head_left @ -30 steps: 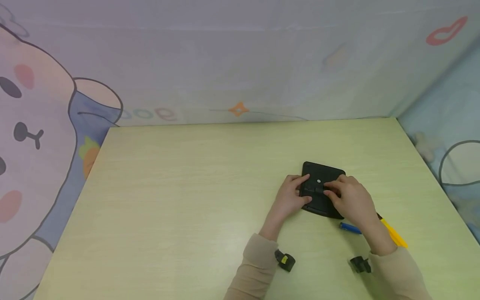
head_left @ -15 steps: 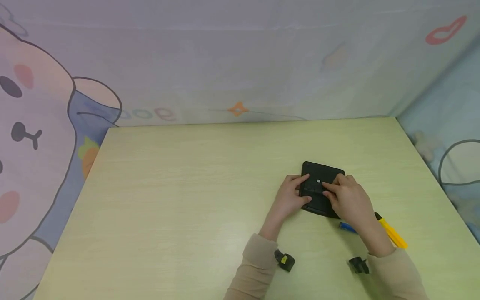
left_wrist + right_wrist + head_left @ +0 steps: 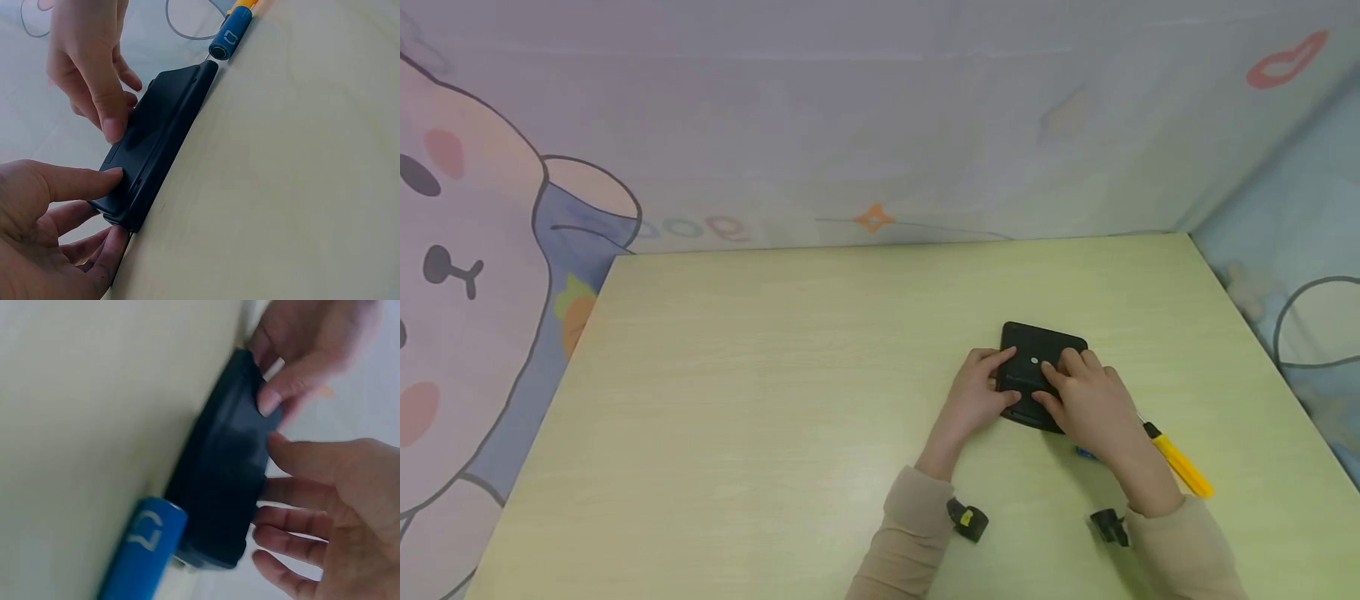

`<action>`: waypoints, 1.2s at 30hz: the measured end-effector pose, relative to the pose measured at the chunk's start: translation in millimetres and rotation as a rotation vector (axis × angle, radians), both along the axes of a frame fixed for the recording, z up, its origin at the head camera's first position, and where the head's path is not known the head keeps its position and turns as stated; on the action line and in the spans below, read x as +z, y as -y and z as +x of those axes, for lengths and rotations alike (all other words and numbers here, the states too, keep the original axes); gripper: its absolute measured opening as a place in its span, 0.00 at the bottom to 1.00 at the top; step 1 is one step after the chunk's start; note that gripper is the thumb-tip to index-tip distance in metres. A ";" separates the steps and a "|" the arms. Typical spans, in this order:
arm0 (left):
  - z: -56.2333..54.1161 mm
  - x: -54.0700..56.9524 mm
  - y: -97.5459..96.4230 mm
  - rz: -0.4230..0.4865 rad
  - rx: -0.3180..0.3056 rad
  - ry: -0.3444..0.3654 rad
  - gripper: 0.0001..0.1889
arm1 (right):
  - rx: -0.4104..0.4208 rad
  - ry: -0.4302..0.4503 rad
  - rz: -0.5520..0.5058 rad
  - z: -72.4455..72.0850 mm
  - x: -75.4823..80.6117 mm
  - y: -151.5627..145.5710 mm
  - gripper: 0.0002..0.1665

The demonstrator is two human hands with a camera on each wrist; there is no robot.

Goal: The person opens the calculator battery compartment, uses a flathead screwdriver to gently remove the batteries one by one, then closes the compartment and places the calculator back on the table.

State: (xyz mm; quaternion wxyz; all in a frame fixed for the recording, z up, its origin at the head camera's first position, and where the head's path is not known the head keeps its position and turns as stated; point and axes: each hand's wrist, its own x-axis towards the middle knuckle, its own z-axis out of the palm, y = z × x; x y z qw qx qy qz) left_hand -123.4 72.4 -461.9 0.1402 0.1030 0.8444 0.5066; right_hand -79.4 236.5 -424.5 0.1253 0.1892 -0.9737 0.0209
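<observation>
A flat black device (image 3: 1037,340), wedge-shaped from the side and with a small pale round spot on its upturned face, lies on the right part of the table. My left hand (image 3: 973,398) grips its left edge; the thumb rests on top while other fingers sit at the side and below in the left wrist view. Thumb and fingertips of my right hand (image 3: 1093,408) touch the device's upper face, the thumb apart from the index finger. Close to the device's near edge lies a blue battery (image 3: 144,556) with a white logo, mostly hidden under the right hand in the head view.
A screwdriver (image 3: 1182,467) with a yellow handle and black collar lies right of my right wrist. Dark camera mounts stick out at the left cuff (image 3: 917,500) and right cuff (image 3: 1176,533). A printed cloth (image 3: 925,125) hangs behind the table (image 3: 737,400).
My right hand's thumb and index finger have spread apart on the device, and the hand has shifted slightly left. More of the screwdriver shows, less of the battery. The left hand stays in place.
</observation>
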 end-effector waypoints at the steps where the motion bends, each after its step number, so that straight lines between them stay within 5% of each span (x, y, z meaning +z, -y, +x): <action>1: 0.1 -0.2 -0.4 0.000 0.000 0.003 0.32 | 0.000 0.024 -0.014 -0.1 1.4 -2.0 0.26; 12: -3.5 -4.2 -3.5 0.024 -0.006 0.023 0.33 | -0.009 0.449 -0.229 -10.5 16.2 -31.5 0.29; 29: -2.7 -4.5 -0.5 0.030 -0.033 0.019 0.33 | 0.023 0.608 -0.351 -13.0 5.7 -51.2 0.42; 36: -5.3 -3.8 4.5 0.025 -0.082 0.013 0.36 | 0.018 0.602 -0.367 -14.6 2.0 -54.9 0.47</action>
